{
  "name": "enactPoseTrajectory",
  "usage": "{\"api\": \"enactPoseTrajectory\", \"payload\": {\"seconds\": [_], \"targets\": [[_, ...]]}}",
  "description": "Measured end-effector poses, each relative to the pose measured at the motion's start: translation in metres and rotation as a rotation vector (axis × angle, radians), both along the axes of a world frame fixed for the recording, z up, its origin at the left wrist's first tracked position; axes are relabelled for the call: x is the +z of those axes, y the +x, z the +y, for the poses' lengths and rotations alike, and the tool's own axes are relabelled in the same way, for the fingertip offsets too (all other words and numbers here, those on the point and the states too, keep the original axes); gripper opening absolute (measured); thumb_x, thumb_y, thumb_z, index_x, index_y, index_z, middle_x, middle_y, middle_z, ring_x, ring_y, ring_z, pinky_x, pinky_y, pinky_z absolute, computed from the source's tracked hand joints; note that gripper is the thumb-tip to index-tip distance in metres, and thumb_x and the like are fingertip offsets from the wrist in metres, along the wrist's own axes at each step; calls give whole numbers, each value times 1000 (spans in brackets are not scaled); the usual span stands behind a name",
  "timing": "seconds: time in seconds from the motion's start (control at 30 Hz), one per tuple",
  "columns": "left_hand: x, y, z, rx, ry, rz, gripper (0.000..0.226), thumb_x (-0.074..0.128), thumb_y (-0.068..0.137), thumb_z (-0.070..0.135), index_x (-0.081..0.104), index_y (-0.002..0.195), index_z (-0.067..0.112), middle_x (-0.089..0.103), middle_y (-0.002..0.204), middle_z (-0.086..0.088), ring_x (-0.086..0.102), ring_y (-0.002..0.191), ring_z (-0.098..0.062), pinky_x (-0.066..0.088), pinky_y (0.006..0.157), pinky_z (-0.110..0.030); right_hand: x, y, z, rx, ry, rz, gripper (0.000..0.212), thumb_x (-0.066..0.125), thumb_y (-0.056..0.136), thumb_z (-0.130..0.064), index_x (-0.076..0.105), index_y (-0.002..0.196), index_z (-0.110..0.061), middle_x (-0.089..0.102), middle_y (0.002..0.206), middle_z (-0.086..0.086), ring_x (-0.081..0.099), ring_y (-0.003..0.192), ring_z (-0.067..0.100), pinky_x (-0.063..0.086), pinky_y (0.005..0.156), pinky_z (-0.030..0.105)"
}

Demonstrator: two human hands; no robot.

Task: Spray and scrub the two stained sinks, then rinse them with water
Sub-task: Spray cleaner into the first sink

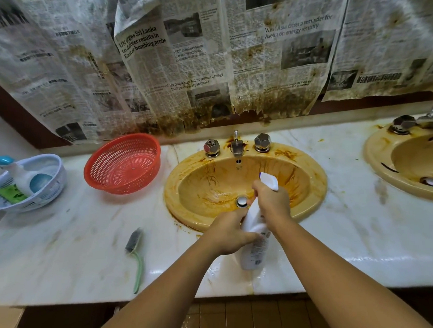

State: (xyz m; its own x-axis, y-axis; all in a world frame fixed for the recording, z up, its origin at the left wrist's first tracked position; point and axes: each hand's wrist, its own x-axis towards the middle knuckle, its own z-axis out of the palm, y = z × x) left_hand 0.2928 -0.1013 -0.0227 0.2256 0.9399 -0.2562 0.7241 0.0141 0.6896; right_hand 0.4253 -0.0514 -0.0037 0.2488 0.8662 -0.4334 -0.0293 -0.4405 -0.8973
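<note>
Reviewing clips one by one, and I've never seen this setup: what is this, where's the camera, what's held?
No machine: these are a person's bare hands, filmed by one camera worn on the head, looking down. The right hand grips the top of a white spray bottle; the left hand holds its body, at the front of a stained yellow sink. A second sink sits at right. On the counter lie a green brush, a red basket and a pale basket with another bottle.
</note>
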Motion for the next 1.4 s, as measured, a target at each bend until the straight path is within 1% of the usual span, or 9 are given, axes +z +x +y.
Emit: {"api": "enactPoseTrajectory", "payload": {"seconds": [0.1,0.3,0.47,0.6,0.67,0.83,1.03,1.23,1.4], "targets": [[-1,5,5,-6,8,2,51,80,83,45,63,126,26,71,114,5,65,99,-16,56,86,-39,2,5,4,49,26,-43,20,66,77,-26,66,63,-11,66,59,1,58,59,22,44,58,33],[-3,26,15,-60,20,7,51,77,86,46,61,128,24,70,114,3,64,99,-18,55,86,-44,-2,28,13,-67,-4,-55,28,66,66,-39,62,63,-12,74,79,19,74,81,39,60,76,53],[-9,46,20,-129,-18,26,63,78,77,58,55,128,30,67,112,9,63,98,-15,55,84,-42,2,49,10,-55,-11,-73,18,64,66,-31,64,59,-15,67,67,10,59,63,25,50,64,40],[-10,61,21,-174,8,-8,63,81,79,50,54,132,30,68,118,10,63,102,-15,54,85,-39,-3,67,14,-101,-41,-53,25,68,71,-37,64,70,-12,68,58,5,75,71,31,60,74,47],[-12,66,22,-191,15,-15,63,80,80,52,54,134,31,68,120,10,63,104,-15,54,88,-42,-6,75,17,-127,-53,-61,31,68,64,-43,63,72,-13,68,66,7,76,78,37,60,78,53],[-16,71,24,-184,23,-39,61,79,79,57,57,129,32,69,116,11,65,102,-13,55,86,-44,-4,83,15,-73,-60,-90,25,68,68,-38,65,71,-13,69,70,13,62,65,27,48,65,38],[-11,90,22,-238,3,-35,75,79,79,56,46,140,28,66,124,6,62,106,-17,54,89,-44,2,100,17,-160,-59,-127,33,71,67,-43,68,77,-12,72,80,11,69,77,33,55,69,44],[-5,104,18,-263,-54,-132,74,85,79,45,46,140,30,65,127,9,62,110,-14,53,90,-36,0,116,22,-27,-90,-181,33,71,63,-42,73,66,-9,75,69,11,74,71,33,60,80,51],[-3,114,9,-259,-115,-258,77,86,75,54,47,141,38,67,124,17,65,110,-4,58,92,-39,2,132,22,55,-213,-237,48,72,53,-48,71,84,-12,72,82,12,70,69,33,51,63,39]]}}
